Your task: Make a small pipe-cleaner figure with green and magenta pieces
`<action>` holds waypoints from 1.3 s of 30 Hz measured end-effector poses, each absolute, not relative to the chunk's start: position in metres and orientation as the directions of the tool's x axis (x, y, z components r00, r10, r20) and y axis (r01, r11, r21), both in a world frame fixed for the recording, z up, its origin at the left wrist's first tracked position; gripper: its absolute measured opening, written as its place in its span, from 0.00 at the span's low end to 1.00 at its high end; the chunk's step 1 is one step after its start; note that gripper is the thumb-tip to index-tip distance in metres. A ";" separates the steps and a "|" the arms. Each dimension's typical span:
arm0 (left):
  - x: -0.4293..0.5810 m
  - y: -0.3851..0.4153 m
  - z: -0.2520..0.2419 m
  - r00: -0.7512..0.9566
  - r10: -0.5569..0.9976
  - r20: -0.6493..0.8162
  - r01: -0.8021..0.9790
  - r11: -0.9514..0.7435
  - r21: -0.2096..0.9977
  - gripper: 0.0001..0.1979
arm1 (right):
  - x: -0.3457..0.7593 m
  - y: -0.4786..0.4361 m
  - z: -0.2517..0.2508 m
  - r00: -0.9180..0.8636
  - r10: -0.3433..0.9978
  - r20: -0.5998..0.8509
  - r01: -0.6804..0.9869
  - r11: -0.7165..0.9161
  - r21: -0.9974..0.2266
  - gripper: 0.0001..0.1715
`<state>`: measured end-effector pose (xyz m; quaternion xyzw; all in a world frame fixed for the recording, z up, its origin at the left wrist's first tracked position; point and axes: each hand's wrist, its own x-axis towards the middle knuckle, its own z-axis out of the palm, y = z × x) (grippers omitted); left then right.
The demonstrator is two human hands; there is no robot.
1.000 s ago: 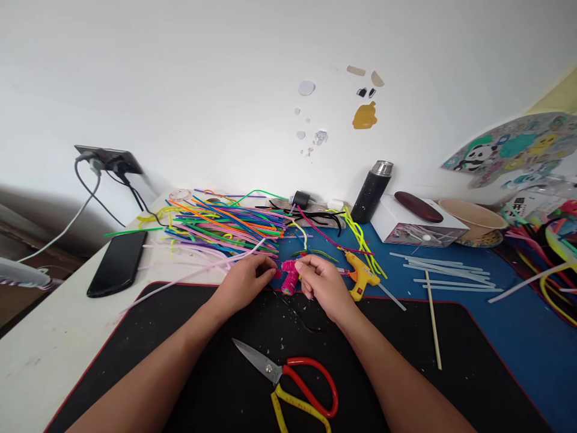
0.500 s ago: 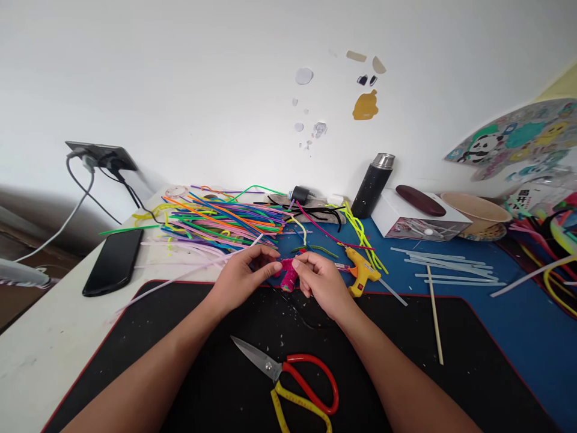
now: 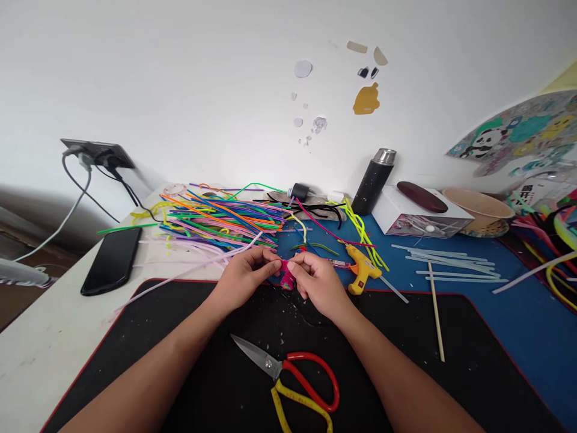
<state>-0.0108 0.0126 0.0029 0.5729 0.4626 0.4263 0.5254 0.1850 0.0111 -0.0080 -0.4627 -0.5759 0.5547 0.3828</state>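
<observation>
Both hands meet over the far edge of the black mat, around a small magenta fuzzy piece (image 3: 287,281). My left hand (image 3: 246,273) pinches its left side between thumb and fingers. On the right side, my right hand (image 3: 318,279) grips it with thumb and curled fingers, hiding part of it. Scissors (image 3: 270,365) with red and yellow handles lie on the mat, nearer than the hands. A yellow glue gun (image 3: 362,270) rests just right of my right hand. Behind the hands spreads a pile of coloured pipe cleaners (image 3: 220,219).
A phone (image 3: 111,260) lies at the left. Glue sticks (image 3: 451,261) and a wooden stick (image 3: 436,313) are at the right. Farther back stand a black bottle (image 3: 374,183), a white box (image 3: 387,210) and a bowl (image 3: 478,210).
My right hand has shifted slightly left, closer to my left hand, and its fingers cover more of the magenta piece. The camera view has moved slightly.
</observation>
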 end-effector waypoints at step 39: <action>-0.009 0.006 -0.002 0.211 0.978 0.008 -0.006 -0.007 1.000 0.18 | 0.187 0.014 -0.009 -0.303 0.945 -0.122 -0.022 -0.135 -0.991 0.17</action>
